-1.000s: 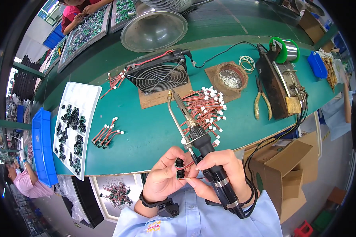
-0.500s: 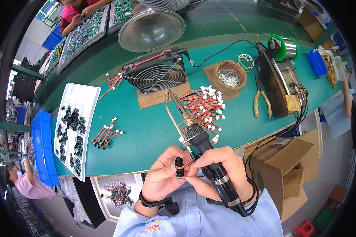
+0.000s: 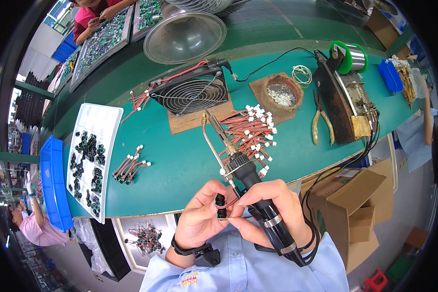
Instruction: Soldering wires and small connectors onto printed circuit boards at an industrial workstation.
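Near the front edge of the bench, my left hand (image 3: 198, 212) pinches a small black component (image 3: 221, 206). A red-and-black wire lead (image 3: 231, 201) runs from it to the fingertips of my right hand (image 3: 277, 209). That same right hand is closed around a black soldering iron (image 3: 248, 174), which has a thin metal solder-feed tube beside its tip. The iron points up and away over the bench, its tip apart from the component. Just beyond it lies a pile of red-and-black leads (image 3: 250, 131) with white connectors.
A white tray (image 3: 109, 121) of small dark parts lies left, beside a blue bin (image 3: 53, 182). Behind stand a black fan (image 3: 192, 92) and a round solder pot (image 3: 282, 92). Pliers (image 3: 321, 121), a solder-feed unit (image 3: 345, 97) and a solder spool (image 3: 357, 59) are at right.
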The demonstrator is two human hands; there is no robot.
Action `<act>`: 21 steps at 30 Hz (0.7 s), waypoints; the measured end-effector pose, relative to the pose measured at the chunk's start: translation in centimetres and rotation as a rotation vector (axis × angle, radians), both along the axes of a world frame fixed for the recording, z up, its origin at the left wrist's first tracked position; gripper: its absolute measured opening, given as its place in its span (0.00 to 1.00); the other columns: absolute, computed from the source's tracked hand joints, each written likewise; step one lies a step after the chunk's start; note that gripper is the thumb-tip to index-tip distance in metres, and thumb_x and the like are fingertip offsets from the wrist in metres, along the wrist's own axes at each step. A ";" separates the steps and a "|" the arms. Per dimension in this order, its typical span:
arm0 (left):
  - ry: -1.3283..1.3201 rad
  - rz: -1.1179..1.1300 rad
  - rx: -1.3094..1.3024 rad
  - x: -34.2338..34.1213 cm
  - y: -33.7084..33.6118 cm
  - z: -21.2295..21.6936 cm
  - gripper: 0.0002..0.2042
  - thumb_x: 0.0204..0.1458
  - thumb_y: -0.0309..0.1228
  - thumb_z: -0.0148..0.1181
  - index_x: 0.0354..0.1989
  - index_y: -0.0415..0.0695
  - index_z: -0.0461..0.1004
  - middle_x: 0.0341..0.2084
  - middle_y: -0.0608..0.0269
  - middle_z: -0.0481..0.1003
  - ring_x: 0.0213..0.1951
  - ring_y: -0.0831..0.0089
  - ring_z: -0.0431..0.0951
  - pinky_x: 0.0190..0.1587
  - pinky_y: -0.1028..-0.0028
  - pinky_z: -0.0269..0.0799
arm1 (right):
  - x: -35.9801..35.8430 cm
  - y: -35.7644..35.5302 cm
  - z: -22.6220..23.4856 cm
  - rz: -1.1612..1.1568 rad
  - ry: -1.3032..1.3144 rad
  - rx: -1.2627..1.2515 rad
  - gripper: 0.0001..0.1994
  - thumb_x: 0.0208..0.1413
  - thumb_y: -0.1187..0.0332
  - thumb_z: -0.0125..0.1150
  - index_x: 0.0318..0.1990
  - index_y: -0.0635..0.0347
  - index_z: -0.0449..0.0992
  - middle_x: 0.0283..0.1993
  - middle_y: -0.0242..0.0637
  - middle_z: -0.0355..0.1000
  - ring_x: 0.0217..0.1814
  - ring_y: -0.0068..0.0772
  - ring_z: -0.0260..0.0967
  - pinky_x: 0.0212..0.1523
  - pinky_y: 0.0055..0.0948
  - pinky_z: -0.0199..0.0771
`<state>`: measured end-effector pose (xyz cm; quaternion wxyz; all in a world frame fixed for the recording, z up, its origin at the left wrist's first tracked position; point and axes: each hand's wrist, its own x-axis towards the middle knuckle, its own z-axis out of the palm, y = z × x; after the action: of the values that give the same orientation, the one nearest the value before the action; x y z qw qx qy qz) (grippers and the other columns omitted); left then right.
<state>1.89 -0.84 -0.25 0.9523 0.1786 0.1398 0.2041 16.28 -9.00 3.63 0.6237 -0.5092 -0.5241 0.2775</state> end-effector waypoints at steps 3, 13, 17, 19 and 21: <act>0.002 0.001 -0.003 0.0 0.0 0.1 0.12 0.54 0.30 0.54 0.45 0.44 0.65 0.32 0.59 0.65 0.35 0.70 0.66 0.36 0.74 0.62 | 0.0 0.0 0.1 -0.008 -0.008 0.002 0.21 0.40 0.80 0.67 0.41 0.61 0.63 0.29 0.37 0.73 0.32 0.27 0.75 0.31 0.23 0.73; -0.007 0.015 0.016 0.0 0.0 0.1 0.12 0.54 0.30 0.55 0.45 0.44 0.65 0.31 0.61 0.64 0.35 0.72 0.66 0.34 0.76 0.61 | 0.0 0.0 0.1 -0.036 -0.037 0.017 0.21 0.39 0.80 0.68 0.40 0.61 0.63 0.28 0.37 0.73 0.30 0.28 0.75 0.30 0.23 0.73; 0.016 0.011 0.048 0.0 0.0 0.3 0.12 0.54 0.31 0.55 0.44 0.45 0.65 0.32 0.62 0.64 0.35 0.72 0.65 0.33 0.77 0.60 | 0.1 0.0 0.1 -0.037 -0.034 0.026 0.21 0.39 0.80 0.68 0.40 0.61 0.63 0.28 0.37 0.73 0.30 0.29 0.75 0.30 0.23 0.73; 0.009 0.015 0.050 0.1 0.0 0.3 0.12 0.54 0.31 0.55 0.44 0.45 0.65 0.32 0.62 0.64 0.35 0.72 0.65 0.33 0.77 0.60 | 0.1 0.0 0.1 -0.039 -0.036 0.028 0.21 0.39 0.80 0.68 0.40 0.61 0.63 0.28 0.37 0.73 0.30 0.29 0.75 0.30 0.23 0.73; -0.006 0.023 0.053 0.1 0.0 0.2 0.11 0.54 0.31 0.55 0.44 0.45 0.65 0.32 0.61 0.64 0.35 0.72 0.65 0.34 0.77 0.60 | 0.2 0.0 0.1 -0.041 -0.041 0.031 0.21 0.39 0.80 0.68 0.40 0.61 0.63 0.28 0.37 0.73 0.30 0.29 0.75 0.30 0.24 0.73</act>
<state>1.94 -0.86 -0.06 0.9452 0.2017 0.1334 0.2194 16.46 -9.04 3.77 0.6262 -0.5158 -0.5303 0.2460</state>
